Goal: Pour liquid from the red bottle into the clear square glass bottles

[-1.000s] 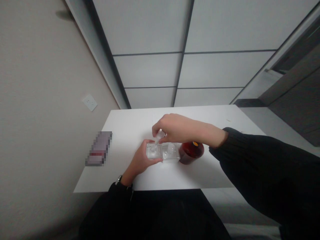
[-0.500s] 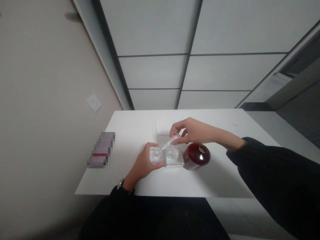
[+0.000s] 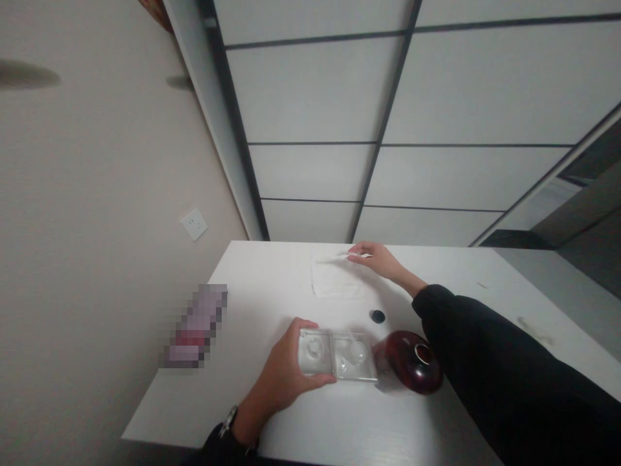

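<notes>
My left hand (image 3: 286,366) grips the left end of a clear two-section container (image 3: 356,367), thumb along its near side and fingers at the far side. A round shape shows in each section. Farther back, my right hand (image 3: 373,257) pinches a thin white item (image 3: 350,254), whose kind I cannot make out, over the far part of a white sheet (image 3: 337,279) lying on the table. Right of the container is a glossy dark red rounded vessel (image 3: 407,366) with a ringed opening on top.
A small dark round disc (image 3: 378,316) lies between the sheet and the red vessel. A pixelated pinkish object (image 3: 198,327) is at the left edge of the white table (image 3: 262,304). Behind are white panels (image 3: 310,171); a wall socket (image 3: 195,224) is at left.
My right hand has moved from above the container to the far side of the white sheet. The view has tilted up. The dark disc now shows. My left hand still holds the container.
</notes>
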A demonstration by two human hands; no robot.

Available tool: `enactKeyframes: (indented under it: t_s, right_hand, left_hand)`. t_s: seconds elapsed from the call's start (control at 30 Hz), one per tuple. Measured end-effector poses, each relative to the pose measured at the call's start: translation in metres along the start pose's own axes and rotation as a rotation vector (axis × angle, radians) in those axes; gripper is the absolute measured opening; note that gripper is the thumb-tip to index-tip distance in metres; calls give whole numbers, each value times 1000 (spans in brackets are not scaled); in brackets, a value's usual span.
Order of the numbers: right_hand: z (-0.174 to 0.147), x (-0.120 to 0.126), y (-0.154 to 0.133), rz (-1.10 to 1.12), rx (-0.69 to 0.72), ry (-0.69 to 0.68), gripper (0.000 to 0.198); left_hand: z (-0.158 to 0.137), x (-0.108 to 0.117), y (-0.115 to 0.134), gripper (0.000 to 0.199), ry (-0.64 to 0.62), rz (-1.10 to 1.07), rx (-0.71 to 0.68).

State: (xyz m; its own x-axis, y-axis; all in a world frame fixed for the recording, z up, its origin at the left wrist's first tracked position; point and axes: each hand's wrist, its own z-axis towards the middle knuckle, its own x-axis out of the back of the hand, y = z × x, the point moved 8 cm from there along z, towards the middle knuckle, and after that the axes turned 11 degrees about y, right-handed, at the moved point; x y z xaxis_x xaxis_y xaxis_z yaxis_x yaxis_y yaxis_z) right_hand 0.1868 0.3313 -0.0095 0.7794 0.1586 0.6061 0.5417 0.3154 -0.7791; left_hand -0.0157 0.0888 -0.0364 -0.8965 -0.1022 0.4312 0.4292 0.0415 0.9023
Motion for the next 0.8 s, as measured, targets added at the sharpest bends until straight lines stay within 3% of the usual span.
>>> enactKeyframes:
  t_s: [0.2,0.43,0.53,0.63,0.77,0.8]
  right_hand:
    - [17,-36,43,-91,-17,-71,36]
    - [15,-26,40,-114,22,-2,35]
    - [14,-5,16,-115,56,62,42]
    - [3,17,-31,-130,130,24,42]
    - [-45,24,-115,-179,267,-244,33]
    - [-63,20,-135,-286,345,-331,33]
  left_hand:
    - [0,-2,-2,74,-27,-30,36]
    - [1,-2,-1,74,-43,-32,46]
    - [1,-2,-1,73,-42,-20,24]
    - [1,-1,0,72,-31,2,-6]
    - [1,0,4,70,-7,36,-88]
    - [1,1,7,72,12,42,-142]
